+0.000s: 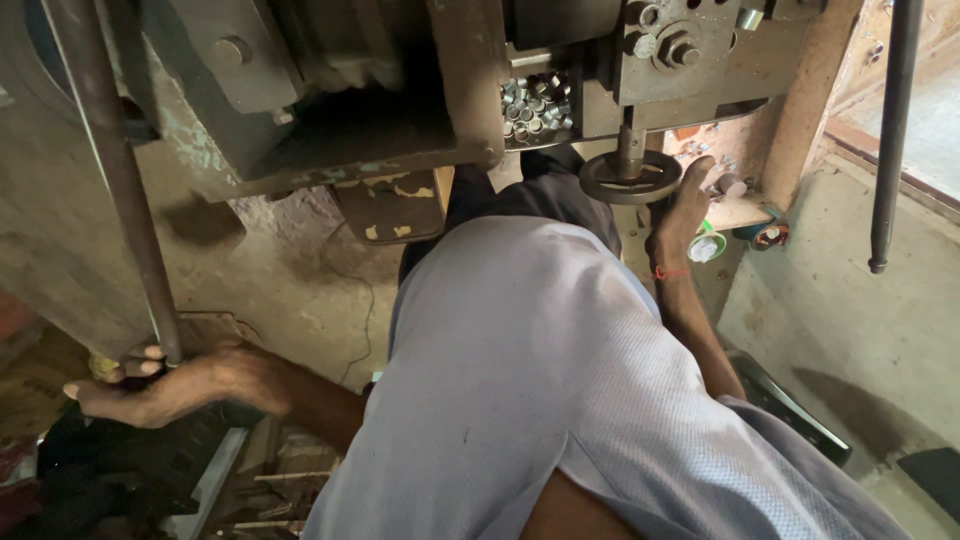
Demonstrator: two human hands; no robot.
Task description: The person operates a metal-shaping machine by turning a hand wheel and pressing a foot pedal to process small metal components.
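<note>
Counts: 2 hands in view, left hand and right hand. 2 long metal rods, one rusty rod at the machine's left edge, one dark rod off its right edge. 1 round handwheel under the machine's front edge. 1 heap of small metal rings on the machine bed, maybe 20+, too small to count. 1 large hex nut.

Left hand reaches low with fingers curled in a grip; right hand stretches forward, fingers bent.
</note>
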